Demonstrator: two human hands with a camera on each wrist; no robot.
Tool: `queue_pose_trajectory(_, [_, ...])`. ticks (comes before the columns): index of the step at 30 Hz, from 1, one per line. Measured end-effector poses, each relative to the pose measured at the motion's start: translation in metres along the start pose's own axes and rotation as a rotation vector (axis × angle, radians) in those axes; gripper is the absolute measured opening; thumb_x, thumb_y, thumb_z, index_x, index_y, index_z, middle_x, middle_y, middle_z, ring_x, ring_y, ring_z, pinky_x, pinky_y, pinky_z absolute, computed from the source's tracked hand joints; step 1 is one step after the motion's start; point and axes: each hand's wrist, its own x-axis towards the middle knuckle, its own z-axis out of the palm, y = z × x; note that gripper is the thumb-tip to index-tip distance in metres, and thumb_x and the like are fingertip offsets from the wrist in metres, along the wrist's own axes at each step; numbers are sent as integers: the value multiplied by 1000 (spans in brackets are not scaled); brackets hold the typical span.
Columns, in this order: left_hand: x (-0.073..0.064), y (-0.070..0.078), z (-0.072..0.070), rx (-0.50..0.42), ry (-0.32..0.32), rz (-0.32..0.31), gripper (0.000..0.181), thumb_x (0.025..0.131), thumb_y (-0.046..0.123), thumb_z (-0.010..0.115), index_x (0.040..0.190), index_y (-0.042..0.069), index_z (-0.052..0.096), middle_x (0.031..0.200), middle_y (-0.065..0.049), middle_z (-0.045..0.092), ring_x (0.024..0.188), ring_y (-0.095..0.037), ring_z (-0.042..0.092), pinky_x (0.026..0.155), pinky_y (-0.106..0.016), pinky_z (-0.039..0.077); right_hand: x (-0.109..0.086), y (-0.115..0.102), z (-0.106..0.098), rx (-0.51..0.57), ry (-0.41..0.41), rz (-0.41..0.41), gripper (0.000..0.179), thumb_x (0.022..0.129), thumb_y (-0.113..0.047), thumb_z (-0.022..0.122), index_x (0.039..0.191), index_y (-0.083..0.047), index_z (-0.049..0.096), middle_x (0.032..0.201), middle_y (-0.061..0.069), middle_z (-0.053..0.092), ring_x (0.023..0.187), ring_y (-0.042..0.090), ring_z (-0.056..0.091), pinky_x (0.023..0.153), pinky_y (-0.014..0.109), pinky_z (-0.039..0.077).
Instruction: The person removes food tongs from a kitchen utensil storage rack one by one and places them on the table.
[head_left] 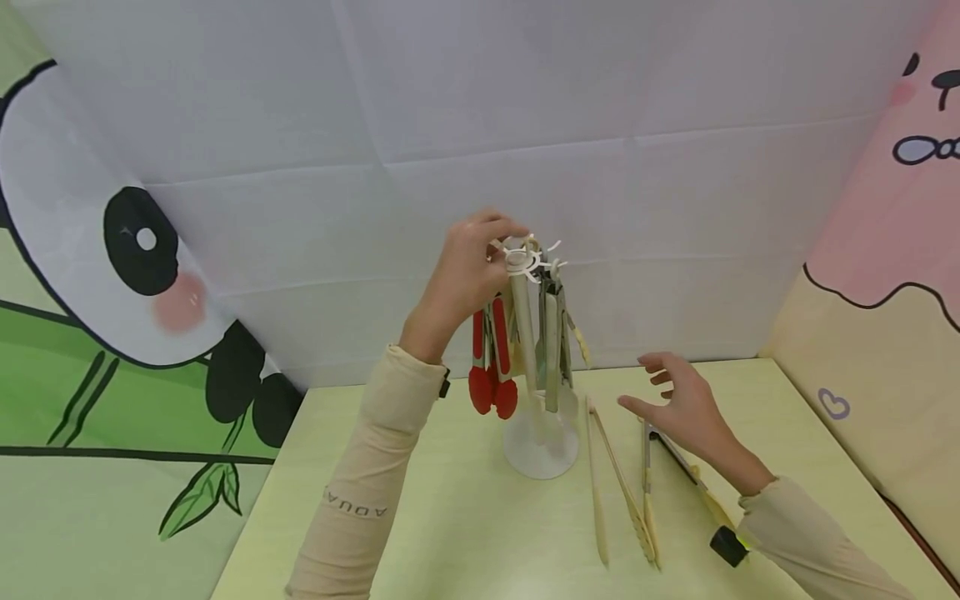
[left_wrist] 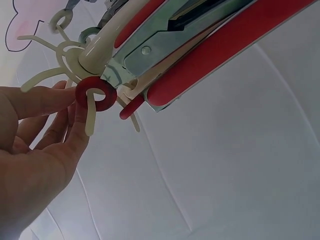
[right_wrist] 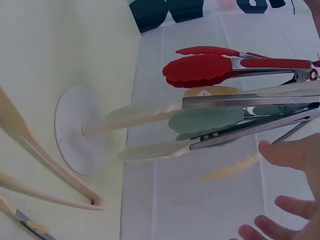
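My left hand (head_left: 468, 267) is raised at the top of a white hook stand (head_left: 542, 442). Its thumb and fingers pinch the red ring (left_wrist: 104, 102) of a pair of red tongs (head_left: 493, 358), which hangs on one of the hooks. Green tongs (right_wrist: 200, 121) and tongs with pale tips (right_wrist: 155, 151) also dangle from the stand. Over the table's right side, my right hand (head_left: 678, 408) holds nothing, its thumb and fingers spread apart. Below and beside it lie wooden tongs (head_left: 597, 500) and metal tongs with tan ends (head_left: 649, 500).
A third pair of tongs (head_left: 678, 458), dark and tan, lies partly under the right forearm. The pale yellow table (head_left: 450, 517) meets a white cloth backdrop (head_left: 375, 233). Printed cartoon panels (head_left: 142, 242) stand along both sides.
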Motion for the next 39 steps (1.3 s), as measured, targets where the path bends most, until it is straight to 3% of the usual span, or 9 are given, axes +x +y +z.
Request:
queue_pose_trajectory(9, [-1,0,1,-3,18,17,48,76,-19,40,111,-1,68,110,-11,61,89,-22,58,68,-27,50,6,-13,0,46,34,-69,58,78,-23,78,126,-3,51,115,13,53,99,32,54,79,50,48])
queue_pose_trajectory(29, [0,-2,4,-15,38,35,47,76,-20,40,109,-3,69,110,-11,61,89,-22,58,69,-26,50,24,-36,5,153,42,-124,60,75,-18,81,126,-7,52,120,7,53,104,27,55,84,41,50])
queue_pose_trajectory(39, [0,-3,4,7,39,34,47,77,-19,40,109,-2,69,111,-12,61,91,-23,58,70,-26,50,33,-44,16,219,29,-130,61,74,-14,81,126,-4,52,121,10,53,105,32,54,85,48,49])
